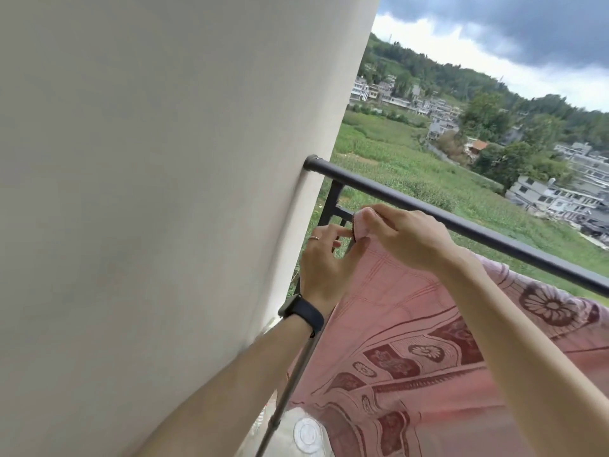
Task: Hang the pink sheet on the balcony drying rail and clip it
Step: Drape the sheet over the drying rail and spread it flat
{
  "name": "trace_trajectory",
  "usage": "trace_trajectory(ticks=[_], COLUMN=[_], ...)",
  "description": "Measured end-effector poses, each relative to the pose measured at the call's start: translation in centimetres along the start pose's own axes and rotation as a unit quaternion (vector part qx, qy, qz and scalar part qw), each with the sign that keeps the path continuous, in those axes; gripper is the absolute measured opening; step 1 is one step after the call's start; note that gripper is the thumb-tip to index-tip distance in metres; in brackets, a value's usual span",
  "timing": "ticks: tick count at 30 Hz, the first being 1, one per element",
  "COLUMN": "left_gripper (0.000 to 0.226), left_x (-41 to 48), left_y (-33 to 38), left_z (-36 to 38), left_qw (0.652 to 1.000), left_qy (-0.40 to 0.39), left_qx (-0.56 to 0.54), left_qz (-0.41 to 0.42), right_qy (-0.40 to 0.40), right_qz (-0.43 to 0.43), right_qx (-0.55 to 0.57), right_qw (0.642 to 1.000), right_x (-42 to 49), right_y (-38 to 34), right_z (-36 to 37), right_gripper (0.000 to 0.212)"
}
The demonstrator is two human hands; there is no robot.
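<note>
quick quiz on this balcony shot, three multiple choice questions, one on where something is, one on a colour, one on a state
1. Where does the left end of the rail meet?
A. the white wall
B. a tree
C. a window

2. What colour is the band on the left wrist?
A. yellow
B. black
C. white

3. How is the corner of the sheet held?
A. clipped to the rail
B. lying on the floor
C. pinched in the grip of the right hand

Answers:
1 A, the rail runs straight into the wall.
2 B, the band is plainly dark, nearly black.
3 C, the right hand pinches the folded corner near the rail, and no clip shows.
</note>
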State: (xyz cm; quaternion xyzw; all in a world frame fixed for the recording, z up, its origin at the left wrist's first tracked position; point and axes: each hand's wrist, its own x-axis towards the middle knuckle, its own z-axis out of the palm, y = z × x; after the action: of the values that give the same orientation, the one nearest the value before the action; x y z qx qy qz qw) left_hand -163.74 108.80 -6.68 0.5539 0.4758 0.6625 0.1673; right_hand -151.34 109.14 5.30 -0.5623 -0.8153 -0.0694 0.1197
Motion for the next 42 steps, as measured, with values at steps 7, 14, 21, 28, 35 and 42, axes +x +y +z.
trace_trajectory(ticks=[7,14,21,28,35,42], left_gripper=[0.013,0.031,0.041,0.03,0.057,0.033], left_x=[0.1,-4.1,-9.0,-10.0,-2.2,4.5], left_y=[1.6,-1.4,-6.9,-13.6,-8.2,3.2], left_z=[-1.4,-4.8,-6.7,-15.4,-11.1,-2.4], left_qw=[0.991,0.876,0.774,0.724,0.887,0.952], left_qy=[-0.079,-0.411,-0.551,-0.505,-0.305,-0.236], left_qx=[-0.098,-0.12,0.195,0.365,0.177,-0.097], left_qz=[-0.05,-0.224,-0.243,-0.297,-0.299,-0.171], right_qy=[0.075,0.157,0.193,0.223,0.281,0.281], right_qz=[-0.01,-0.057,-0.063,-0.077,-0.062,0.087], right_qx=[0.037,-0.041,-0.069,-0.084,-0.082,-0.127], right_qw=[0.996,0.985,0.977,0.968,0.954,0.947], right_x=[-1.3,-1.4,-1.7,-1.6,-1.6,-6.6], right_y=[0.7,0.9,1.0,1.2,0.9,4.9], right_z=[0.6,2.3,3.6,4.5,4.9,2.7], right_gripper=[0.033,0.036,0.041,0.04,0.044,0.049])
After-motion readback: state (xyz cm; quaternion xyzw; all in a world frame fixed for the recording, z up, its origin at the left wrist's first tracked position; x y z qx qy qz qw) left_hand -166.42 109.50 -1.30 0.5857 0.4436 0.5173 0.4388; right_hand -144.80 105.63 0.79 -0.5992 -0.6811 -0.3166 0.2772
